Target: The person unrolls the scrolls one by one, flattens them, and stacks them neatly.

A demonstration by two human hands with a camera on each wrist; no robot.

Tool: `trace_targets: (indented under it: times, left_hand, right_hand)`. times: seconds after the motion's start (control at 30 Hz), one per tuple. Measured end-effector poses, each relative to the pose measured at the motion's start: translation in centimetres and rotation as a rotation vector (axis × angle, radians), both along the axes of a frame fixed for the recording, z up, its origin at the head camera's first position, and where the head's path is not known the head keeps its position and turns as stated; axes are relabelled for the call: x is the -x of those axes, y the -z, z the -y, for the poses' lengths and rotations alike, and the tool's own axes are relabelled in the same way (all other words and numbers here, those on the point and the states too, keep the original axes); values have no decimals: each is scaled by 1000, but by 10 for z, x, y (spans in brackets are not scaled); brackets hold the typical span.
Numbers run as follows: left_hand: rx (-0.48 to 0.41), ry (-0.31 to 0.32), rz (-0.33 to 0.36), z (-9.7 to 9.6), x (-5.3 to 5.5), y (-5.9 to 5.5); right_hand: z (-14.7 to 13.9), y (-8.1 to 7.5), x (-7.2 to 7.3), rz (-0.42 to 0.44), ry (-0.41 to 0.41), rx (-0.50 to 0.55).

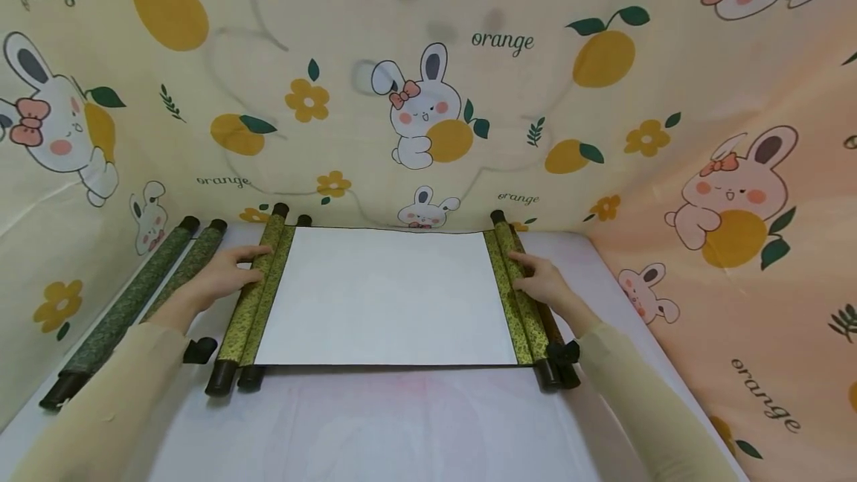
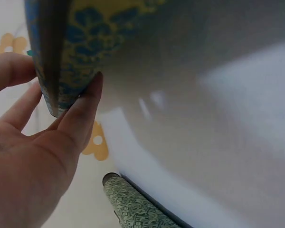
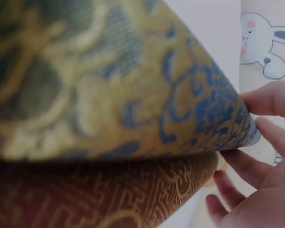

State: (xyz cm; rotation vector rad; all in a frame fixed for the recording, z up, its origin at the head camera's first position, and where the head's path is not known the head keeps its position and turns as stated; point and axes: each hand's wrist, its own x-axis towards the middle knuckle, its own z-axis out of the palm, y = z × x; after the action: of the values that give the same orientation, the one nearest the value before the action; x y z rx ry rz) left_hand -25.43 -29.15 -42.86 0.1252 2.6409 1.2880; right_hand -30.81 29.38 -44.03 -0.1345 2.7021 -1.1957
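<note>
A scroll with a blank white sheet (image 1: pixel 388 296) lies partly unrolled across the table. Its left roll (image 1: pixel 249 311), in yellow-green patterned cloth with black end knobs, is gripped by my left hand (image 1: pixel 221 274). In the left wrist view, thumb and fingers of the left hand (image 2: pixel 47 147) come round both sides of that roll (image 2: pixel 66 71). On the other side my right hand (image 1: pixel 549 288) holds the right roll (image 1: pixel 522 296). The right wrist view has the right hand (image 3: pixel 266 175) pinching this roll's far end (image 3: pixel 218 114), its patterned cloth large in front.
Two dark green rolled scrolls (image 1: pixel 134 311) lie left of the left hand, partly behind the forearm. A dark red patterned roll (image 3: pixel 109 194) lies beside the right roll. White cloth covers the table (image 1: pixel 375 430); a rabbit-and-orange printed curtain (image 1: pixel 375 13) stands behind and at both sides.
</note>
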Motion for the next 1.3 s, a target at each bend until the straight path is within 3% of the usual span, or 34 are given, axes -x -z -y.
trace_targets:
  times: [0.27,0.87,1.1,1.3]
  left_hand:
    - [40,10,18,0,6,10]
    - [76,68,-12,-4,10,13]
    - [88,66,-17,-6,8,17]
    - [211,56,-111,-2,6,28]
  right_hand:
    - [2,2,0,23,-5,-25]
    - [2,5,5,62,-36,-153]
    - [-4,13,6,-52,-158,-278]
    - [-4,13,7,-92,-182,-301]
